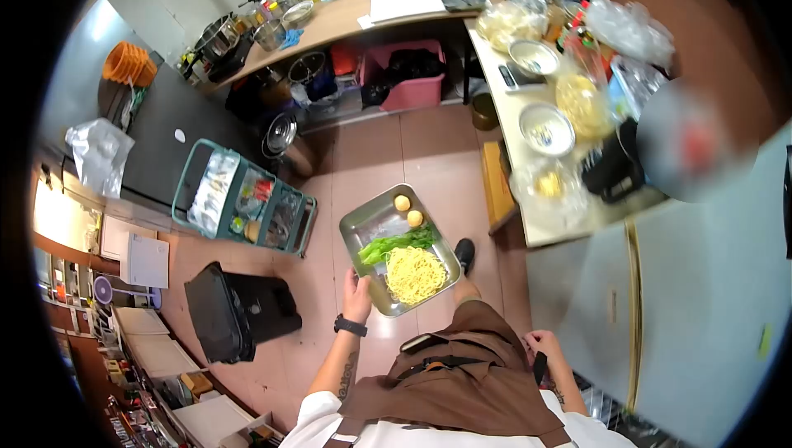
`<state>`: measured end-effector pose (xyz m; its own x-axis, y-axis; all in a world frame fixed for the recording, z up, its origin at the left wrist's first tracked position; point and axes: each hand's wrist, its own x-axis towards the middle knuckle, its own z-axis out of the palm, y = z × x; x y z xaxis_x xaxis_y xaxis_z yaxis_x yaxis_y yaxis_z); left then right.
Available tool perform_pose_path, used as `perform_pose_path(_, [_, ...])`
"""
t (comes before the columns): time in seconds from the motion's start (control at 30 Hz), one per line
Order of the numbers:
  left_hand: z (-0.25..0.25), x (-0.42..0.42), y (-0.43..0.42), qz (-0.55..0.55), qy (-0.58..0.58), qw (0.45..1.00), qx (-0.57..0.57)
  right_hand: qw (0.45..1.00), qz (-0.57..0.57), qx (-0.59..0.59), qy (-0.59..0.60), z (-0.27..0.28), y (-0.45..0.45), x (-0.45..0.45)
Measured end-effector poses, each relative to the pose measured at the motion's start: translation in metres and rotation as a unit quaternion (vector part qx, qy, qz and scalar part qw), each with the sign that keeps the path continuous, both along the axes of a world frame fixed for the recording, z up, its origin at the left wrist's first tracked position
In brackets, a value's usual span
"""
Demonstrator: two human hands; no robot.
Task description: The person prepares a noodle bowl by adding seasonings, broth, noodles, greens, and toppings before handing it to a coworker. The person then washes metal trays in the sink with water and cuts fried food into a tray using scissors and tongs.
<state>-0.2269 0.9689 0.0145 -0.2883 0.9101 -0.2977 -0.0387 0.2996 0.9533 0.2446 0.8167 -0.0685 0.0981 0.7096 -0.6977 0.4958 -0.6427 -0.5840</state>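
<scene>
A metal tray [375,215] is held up over the floor by my left hand [357,295], whose fingers are closed on its near left edge. In the tray lie a heap of yellow noodles [416,275], green leafy vegetables [388,245] and two round pale yellow items [414,218] near the far right corner. My right hand [544,344] hangs low beside the brown apron [470,365], away from the tray. Its fingers are curled, and whether they hold anything is too small to tell.
A side table [540,233] on the right holds bowls, bags and a scale. Pans and bottles stand on the back counter [338,15]. A green cart [227,151] and a black bin [268,304] stand at left, a pink tub [417,89] under the counter.
</scene>
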Motion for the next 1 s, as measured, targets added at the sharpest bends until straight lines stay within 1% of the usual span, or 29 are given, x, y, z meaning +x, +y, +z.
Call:
perform_pose_path(0.03, [0.000, -0.008, 0.039, 0.014, 0.003, 1.000, 0.009, 1.000, 0.013, 0.018, 0.016, 0.010, 0.058, -0.013])
perform_pose_path(0.07, [0.012, -0.015, 0.075, 0.008, 0.039, 0.999, 0.001, 0.999, 0.026, 0.033, 0.032, 0.019, 0.107, -0.024])
perform_pose_path(0.1, [0.007, -0.018, 0.119, 0.026, 0.027, 0.999, 0.005, 0.997, 0.038, 0.050, 0.046, 0.019, 0.163, -0.029])
perform_pose_path(0.13, [0.015, -0.023, 0.156, 0.041, 0.016, 0.999, 0.001, 0.989, 0.102, 0.095, 0.042, 0.028, 0.216, -0.033])
perform_pose_path(0.17, [0.017, -0.031, 0.182, 0.056, 0.005, 0.998, -0.009, 0.983, 0.129, 0.127, 0.037, 0.051, 0.271, -0.049])
perform_pose_path(0.2, [0.014, -0.038, 0.219, 0.063, 0.022, 0.998, 0.003, 0.989, 0.101, 0.090, 0.057, 0.066, 0.322, -0.063])
perform_pose_path(0.27, [0.019, -0.055, 0.291, 0.058, 0.035, 0.998, -0.005, 0.984, 0.126, 0.098, 0.076, 0.092, 0.425, -0.084])
perform_pose_path(0.3, [0.020, -0.060, 0.331, 0.056, 0.037, 0.998, -0.007, 0.981, 0.162, 0.105, 0.033, 0.107, 0.474, -0.093])
perform_pose_path(0.33, [0.039, -0.062, 0.372, 0.055, 0.051, 0.997, -0.002, 0.976, 0.172, 0.134, 0.029, 0.125, 0.520, -0.102])
perform_pose_path(0.37, [0.045, -0.067, 0.413, 0.053, 0.037, 0.998, 0.017, 0.970, 0.179, 0.162, 0.026, 0.144, 0.562, -0.108])
perform_pose_path(0.4, [0.041, -0.076, 0.452, 0.048, 0.026, 0.999, 0.001, 0.969, 0.182, 0.166, 0.008, 0.153, 0.603, -0.116])
perform_pose_path(0.43, [0.038, -0.088, 0.496, 0.039, 0.018, 0.999, -0.013, 0.968, 0.181, 0.173, -0.008, 0.155, 0.644, -0.126])
perform_pose_path(0.47, [0.035, -0.099, 0.537, 0.019, 0.047, 0.999, 0.012, 0.959, 0.183, 0.215, -0.035, 0.147, 0.680, -0.133])
perform_pose_path(0.5, [0.033, -0.108, 0.573, 0.000, 0.072, 0.997, 0.034, 0.965, 0.184, 0.184, -0.044, 0.152, 0.720, -0.144])
perform_pose_path(0.53, [0.035, -0.118, 0.612, 0.000, 0.087, 0.996, 0.020, 0.956, 0.170, 0.230, -0.061, 0.146, 0.757, -0.156])
perform_pose_path(0.57, [0.023, -0.132, 0.649, -0.005, 0.066, 0.997, 0.036, 0.946, 0.157, 0.273, -0.078, 0.136, 0.791, -0.167])
perform_pose_path(0.63, [-0.001, -0.157, 0.711, -0.002, 0.028, 0.998, 0.049, 0.945, 0.092, 0.306, -0.074, 0.116, 0.868, -0.186])
perform_pose_path(0.67, [-0.005, -0.173, 0.737, -0.005, 0.031, 0.998, 0.060, 0.938, 0.079, 0.328, -0.082, 0.105, 0.903, -0.199])
perform_pose_path(0.7, [-0.004, -0.187, 0.761, 0.003, 0.037, 0.998, 0.053, 0.938, 0.081, 0.328, -0.077, 0.114, 0.940, -0.218])
perform_pose_path(0.77, [-0.001, -0.216, 0.798, 0.031, 0.013, 0.998, 0.059, 0.937, 0.095, 0.333, -0.037, 0.125, 1.005, -0.259])
perform_pose_path(0.8, [0.000, -0.234, 0.805, 0.035, 0.031, 0.998, 0.028, 0.929, 0.121, 0.347, -0.032, 0.129, 1.032, -0.278])
perform_pose_path(0.83, [0.010, -0.237, 0.810, 0.072, 0.042, 0.996, 0.040, 0.927, 0.130, 0.351, -0.022, 0.127, 1.055, -0.291])
perform_pose_path(0.9, [0.017, -0.258, 0.814, 0.110, 0.050, 0.993, 0.005, 0.916, 0.153, 0.372, 0.005, 0.120, 1.120, -0.332])
perform_pose_path(0.97, [0.004, -0.278, 0.804, 0.160, 0.050, 0.986, -0.001, 0.868, 0.226, 0.443, 0.020, 0.108, 1.188, -0.394])
perform_pose_path(1.0, [0.016, -0.280, 0.795, 0.187, 0.057, 0.980, -0.038, 0.850, 0.278, 0.446, 0.033, 0.103, 1.219, -0.431])
